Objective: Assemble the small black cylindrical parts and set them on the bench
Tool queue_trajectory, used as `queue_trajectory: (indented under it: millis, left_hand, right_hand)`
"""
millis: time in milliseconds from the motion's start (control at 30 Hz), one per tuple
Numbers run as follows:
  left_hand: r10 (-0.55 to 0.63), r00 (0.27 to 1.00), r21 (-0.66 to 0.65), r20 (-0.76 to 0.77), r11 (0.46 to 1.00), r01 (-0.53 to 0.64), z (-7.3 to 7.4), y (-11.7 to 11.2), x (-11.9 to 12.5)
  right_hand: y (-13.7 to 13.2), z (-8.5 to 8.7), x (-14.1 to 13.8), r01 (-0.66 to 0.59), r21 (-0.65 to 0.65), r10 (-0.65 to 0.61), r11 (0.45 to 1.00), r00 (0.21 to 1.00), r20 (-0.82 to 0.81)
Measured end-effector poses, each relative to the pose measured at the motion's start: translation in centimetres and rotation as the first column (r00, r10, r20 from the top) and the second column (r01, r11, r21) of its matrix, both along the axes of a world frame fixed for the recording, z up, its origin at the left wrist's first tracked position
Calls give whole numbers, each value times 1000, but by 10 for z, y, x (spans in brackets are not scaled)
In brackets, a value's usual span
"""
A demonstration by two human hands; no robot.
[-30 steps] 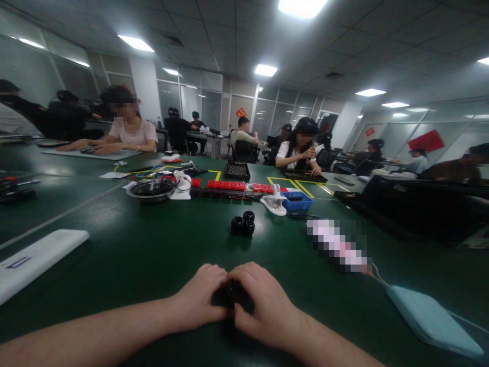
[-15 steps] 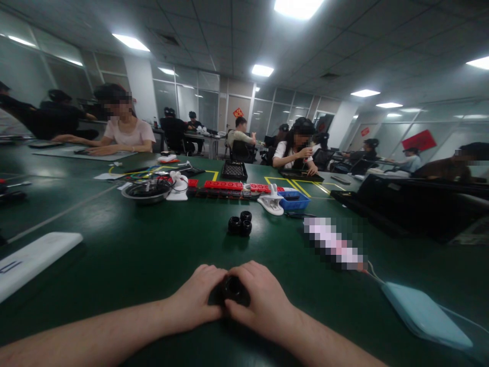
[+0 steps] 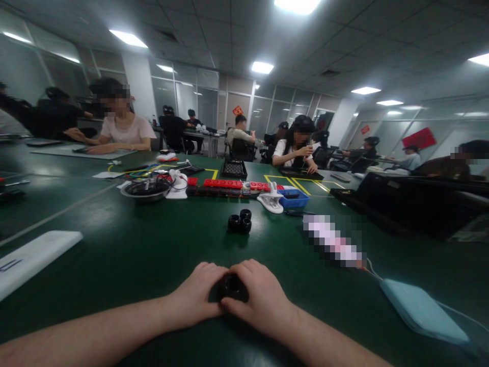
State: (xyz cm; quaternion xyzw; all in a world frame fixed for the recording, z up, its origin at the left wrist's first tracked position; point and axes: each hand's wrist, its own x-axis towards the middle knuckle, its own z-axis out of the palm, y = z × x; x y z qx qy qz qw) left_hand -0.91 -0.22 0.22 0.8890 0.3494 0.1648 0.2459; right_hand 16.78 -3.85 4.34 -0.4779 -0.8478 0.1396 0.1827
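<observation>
The green table (image 3: 126, 255) carries a white slab (image 3: 34, 255) at its left edge and a pale blue case (image 3: 418, 311) near its right edge. By the near edge, the left hand (image 3: 196, 298) and right hand (image 3: 262, 300) meet, fingers curled shut around a small black ring (image 3: 232, 286) pinched between them. A cluster of black rings (image 3: 240, 222) sits farther in, toward the middle.

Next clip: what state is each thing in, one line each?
left hand: closed on the black part
right hand: closed on the black part
black part: gripped between both hands
black rings: loose, clustered on the green table, untouched
metal bowl: holds dark wires
power bank: lying flat, cable attached
</observation>
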Motion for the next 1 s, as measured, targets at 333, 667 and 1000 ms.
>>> queue_trajectory:
  millis: [333, 667, 1000]
  left_hand:
    - [-3, 999, 18, 33, 1000, 3, -6, 2, -2]
    - [13, 1000, -35, -7, 999, -13, 6, -1, -1]
    - [21, 1000, 7, 5, 1000, -21, -6, 2, -2]
  right_hand:
    - [-4, 3, 1, -83, 45, 87, 996, 992, -92]
    - [-2, 1, 1, -32, -3, 32, 999, 996, -87]
    - [-3, 2, 1, -150, 15, 151, 989, 983, -105]
